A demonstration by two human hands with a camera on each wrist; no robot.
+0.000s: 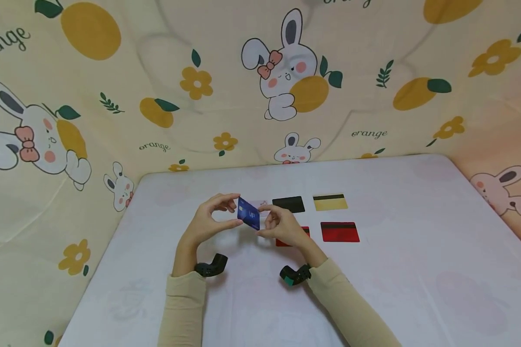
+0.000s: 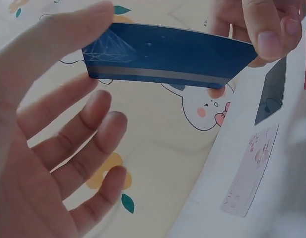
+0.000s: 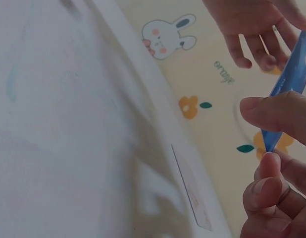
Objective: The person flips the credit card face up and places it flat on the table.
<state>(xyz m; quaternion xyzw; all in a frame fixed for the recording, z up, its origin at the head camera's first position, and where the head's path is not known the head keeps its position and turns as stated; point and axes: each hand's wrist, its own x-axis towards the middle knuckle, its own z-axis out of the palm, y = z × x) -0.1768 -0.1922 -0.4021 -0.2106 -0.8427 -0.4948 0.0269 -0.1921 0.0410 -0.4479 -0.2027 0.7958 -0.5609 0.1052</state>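
Note:
A blue card (image 1: pixel 248 213) with "VIP" lettering and a gold chip is held up, tilted, above the white table between both hands. The left hand (image 1: pixel 203 219) pinches its left end between thumb and index finger, the other fingers spread below in the left wrist view. At the opposite end, the right hand (image 1: pixel 287 226) pinches the card with thumb and fingertips. The left wrist view shows the blue card's back (image 2: pixel 163 52), with a grey stripe along one edge. Behind the hands lies a pale pink card (image 2: pixel 249 171), partly hidden in the head view.
On the table (image 1: pixel 395 270) lie a black card (image 1: pixel 288 204), a gold card (image 1: pixel 330 202) with a dark stripe, and a red card (image 1: pixel 340 232). Another red card (image 1: pixel 283 243) is partly covered by the right hand. A rabbit-print cloth (image 1: pixel 243 106) hangs behind.

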